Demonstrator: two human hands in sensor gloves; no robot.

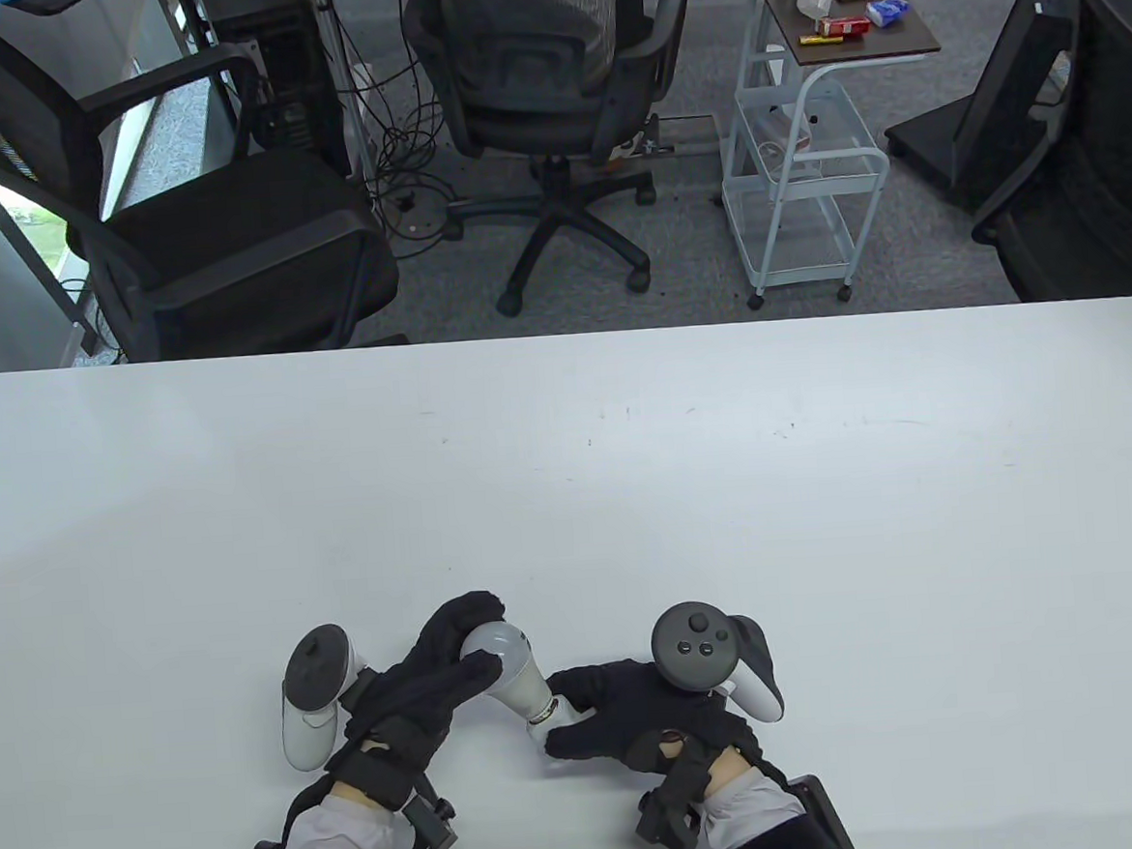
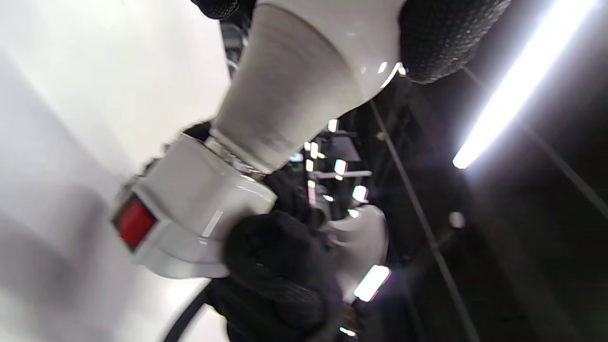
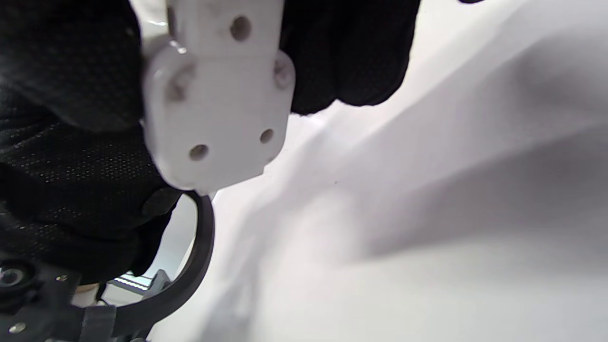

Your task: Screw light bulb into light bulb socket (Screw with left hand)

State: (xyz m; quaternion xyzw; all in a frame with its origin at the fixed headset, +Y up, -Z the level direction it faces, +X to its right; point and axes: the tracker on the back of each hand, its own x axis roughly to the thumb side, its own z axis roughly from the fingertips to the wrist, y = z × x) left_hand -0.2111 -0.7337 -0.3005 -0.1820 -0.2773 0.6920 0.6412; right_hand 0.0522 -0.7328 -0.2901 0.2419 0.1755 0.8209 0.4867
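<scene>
Gripping Bulb and Socket at the Near Edge of the Desk

Spanning the whole lower part of the table view, the white desk carries both gloved hands close to its near edge. Beyond its far edge stand two black office chairs and a white rolling cart with a brown top.

On the left side, the left hand wraps its grip around the round glass end of the light bulb, fingers curled over the dome and thumb across its front. A white tracker sits on the back of that hand.

On the right side, the right hand holds the light bulb socket in its grip; a dark grey tracker rides above it.

The bulb lies tilted, its dome toward the left hand and its neck pointing down into the socket. In the left wrist view, the bulb's tapered neck meets the white socket body, which shows a small red switch on its side.
</scene>
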